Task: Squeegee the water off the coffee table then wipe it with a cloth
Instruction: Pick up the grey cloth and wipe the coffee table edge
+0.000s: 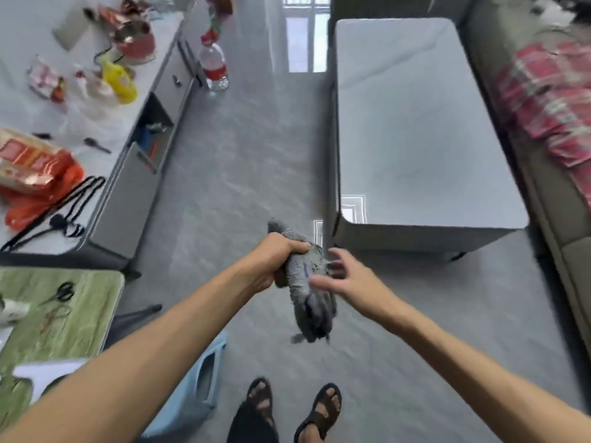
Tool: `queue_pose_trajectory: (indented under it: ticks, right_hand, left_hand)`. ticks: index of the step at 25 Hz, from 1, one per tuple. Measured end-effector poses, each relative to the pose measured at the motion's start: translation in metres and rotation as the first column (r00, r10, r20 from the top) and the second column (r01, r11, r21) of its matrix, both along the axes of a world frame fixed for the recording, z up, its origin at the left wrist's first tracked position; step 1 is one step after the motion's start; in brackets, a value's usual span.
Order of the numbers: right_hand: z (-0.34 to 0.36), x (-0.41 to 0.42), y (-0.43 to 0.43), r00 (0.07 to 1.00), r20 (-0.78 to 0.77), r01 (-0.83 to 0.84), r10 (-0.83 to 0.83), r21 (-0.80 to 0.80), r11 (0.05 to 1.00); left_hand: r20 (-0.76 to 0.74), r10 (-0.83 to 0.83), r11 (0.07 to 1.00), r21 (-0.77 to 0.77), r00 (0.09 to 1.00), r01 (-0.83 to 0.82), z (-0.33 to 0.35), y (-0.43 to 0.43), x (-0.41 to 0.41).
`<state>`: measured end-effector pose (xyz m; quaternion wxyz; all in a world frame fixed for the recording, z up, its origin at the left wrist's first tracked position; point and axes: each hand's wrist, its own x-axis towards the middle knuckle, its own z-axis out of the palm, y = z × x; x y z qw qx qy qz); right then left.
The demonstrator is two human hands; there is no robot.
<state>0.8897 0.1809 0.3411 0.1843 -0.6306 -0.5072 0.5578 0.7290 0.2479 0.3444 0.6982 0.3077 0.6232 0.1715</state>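
Note:
A grey cloth (305, 282) hangs bunched in front of me over the floor, and my left hand (275, 263) is shut around its upper part. My right hand (343, 274) is just to the right of the cloth, fingers spread, fingertips at or near the fabric. The grey coffee table (425, 135) stands ahead and to the right, its glossy top bare; its near left corner is close beyond my hands. No squeegee is in view.
A long grey cabinet (128, 174) on the left carries bags, a yellow bottle (118, 79) and black cords. A water bottle (215, 67) stands on the floor. A green-topped table (64, 314) with scissors is near left, a light blue stool (192, 394) below, a sofa (543, 203) at right.

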Motion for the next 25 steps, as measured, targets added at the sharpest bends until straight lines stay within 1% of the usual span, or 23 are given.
queue_pose_trajectory:
  ticks: [1,2,3,4,5,6,7,8,10,12,13,14,15,16,17,18,19,21,22,24,25]
  right_hand:
    - [0.0,0.01,0.001,0.999,-0.051,0.004,-0.005,-0.034,0.999]
    - [0.001,0.021,0.006,0.998,-0.057,0.034,-0.036,-0.038,0.999]
    - [-0.001,0.033,0.014,0.997,-0.024,0.068,-0.069,-0.026,0.997]
    - [-0.005,0.042,0.024,0.994,0.062,0.092,-0.092,-0.001,0.996]
    - [-0.011,0.053,0.034,0.978,0.182,0.093,-0.097,0.03,0.995]
    - [-0.017,0.069,0.048,0.944,0.312,0.094,-0.108,0.059,0.994]
    - [-0.027,0.087,0.062,0.909,0.39,0.122,-0.148,0.089,0.988]
    - [-0.035,0.107,0.079,0.894,0.403,0.176,-0.197,0.089,0.98]
    - [-0.055,0.152,0.11,0.894,0.323,0.322,-0.311,0.02,0.946]
    - [-0.079,0.191,0.129,0.866,0.17,0.489,-0.47,-0.091,0.867]
    - [-0.092,0.208,0.134,0.815,0.091,0.58,-0.573,-0.161,0.799]
    - [-0.106,0.227,0.14,0.735,0.042,0.665,-0.677,-0.244,0.706]
    - [-0.126,0.249,0.144,0.648,0.055,0.737,-0.76,-0.296,0.607]
    - [-0.141,0.273,0.149,0.575,0.078,0.789,-0.814,-0.316,0.527]
    - [-0.158,0.3,0.155,0.519,0.12,0.832,-0.846,-0.297,0.468]
    - [-0.169,0.329,0.162,0.498,0.188,0.859,-0.847,-0.239,0.452]
    - [-0.177,0.36,0.17,0.511,0.269,0.86,-0.817,-0.151,0.488]
    - [-0.183,0.417,0.19,0.585,0.419,0.768,-0.695,-0.01,0.64]
    - [-0.187,0.441,0.199,0.598,0.495,0.698,-0.631,0.065,0.713]
    - [-0.22,0.488,0.218,0.578,0.64,0.532,-0.506,0.175,0.828]
    - [-0.248,0.504,0.226,0.578,0.697,0.443,-0.424,0.169,0.881]
  left_hand:
    - [0.044,0.042,0.997,-0.067,0.998,-0.039,0.003,0.008,0.026]
    - [0.081,0.063,0.992,-0.118,0.995,-0.053,0.002,0.018,0.05]
    - [0.111,0.062,0.988,-0.151,0.992,-0.045,0.0,0.028,0.073]
    - [0.127,0.05,0.987,-0.157,0.991,-0.029,-0.004,0.039,0.093]
    - [0.141,0.032,0.989,-0.147,0.989,-0.012,-0.008,0.052,0.111]
    - [0.149,0.003,0.991,-0.132,0.989,0.017,-0.014,0.068,0.132]
    - [0.146,-0.034,0.992,-0.115,0.989,0.051,-0.019,0.084,0.152]
    - [0.124,-0.085,0.992,-0.085,0.989,0.096,-0.024,0.101,0.171]
    - [0.061,-0.219,0.975,-0.015,0.974,0.221,-0.039,0.137,0.21]
    - [-0.005,-0.267,0.962,0.058,0.964,0.267,-0.057,0.163,0.239]
    - [-0.036,-0.273,0.958,0.087,0.961,0.275,-0.069,0.173,0.252]
    - [-0.071,-0.285,0.951,0.1,0.956,0.291,-0.086,0.185,0.268]
    - [-0.112,-0.302,0.944,0.101,0.947,0.313,-0.104,0.193,0.282]
    - [-0.158,-0.327,0.933,0.105,0.932,0.345,-0.121,0.2,0.297]
    - [-0.214,-0.354,0.917,0.111,0.911,0.382,-0.138,0.207,0.312]
    - [-0.276,-0.391,0.894,0.115,0.878,0.434,-0.153,0.212,0.328]
    - [-0.332,-0.424,0.869,0.115,0.843,0.482,-0.165,0.215,0.342]
    - [-0.393,-0.431,0.852,0.12,0.812,0.51,-0.183,0.221,0.369]
    - [-0.418,-0.427,0.844,0.134,0.802,0.519,-0.194,0.223,0.38]
    - [-0.474,-0.407,0.835,0.154,0.781,0.529,-0.229,0.228,0.405]
    - [-0.503,-0.404,0.824,0.163,0.764,0.543,-0.251,0.23,0.413]
